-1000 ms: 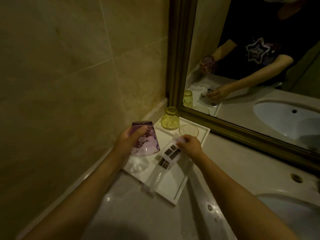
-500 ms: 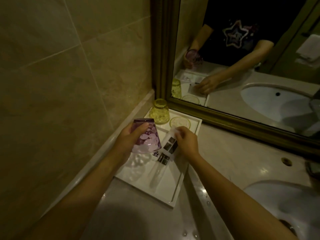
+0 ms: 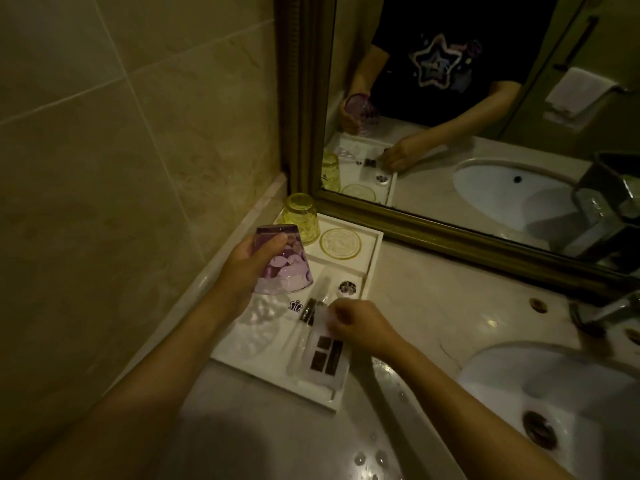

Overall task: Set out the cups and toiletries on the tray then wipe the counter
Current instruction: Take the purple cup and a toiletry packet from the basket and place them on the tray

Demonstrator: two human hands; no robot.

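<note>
A white tray (image 3: 374, 251) lies on the counter in the corner by the wall and mirror. My left hand (image 3: 247, 268) holds a purple glass cup (image 3: 284, 268) upside down above the tray's left side. A yellow glass cup (image 3: 302, 218) stands upside down at the tray's far left corner, with a yellow coaster (image 3: 341, 243) beside it. My right hand (image 3: 360, 323) pinches the top of a clear toiletry packet (image 3: 325, 356) with dark labels, which rests on the tray's near right part. Another wrapped item (image 3: 311, 308) and a small round toiletry (image 3: 348, 287) lie in the tray.
A gold-framed mirror (image 3: 450, 230) runs along the back of the counter. A white basin (image 3: 561, 393) with a drain sits at the right, a tap (image 3: 609, 311) behind it. Water drops dot the counter (image 3: 433, 299) near the front. A tiled wall (image 3: 121, 150) closes the left.
My right hand has drawn the toiletry packet toward the tray's near right end. The purple cup stays held over the tray. The camera has shifted closer.
</note>
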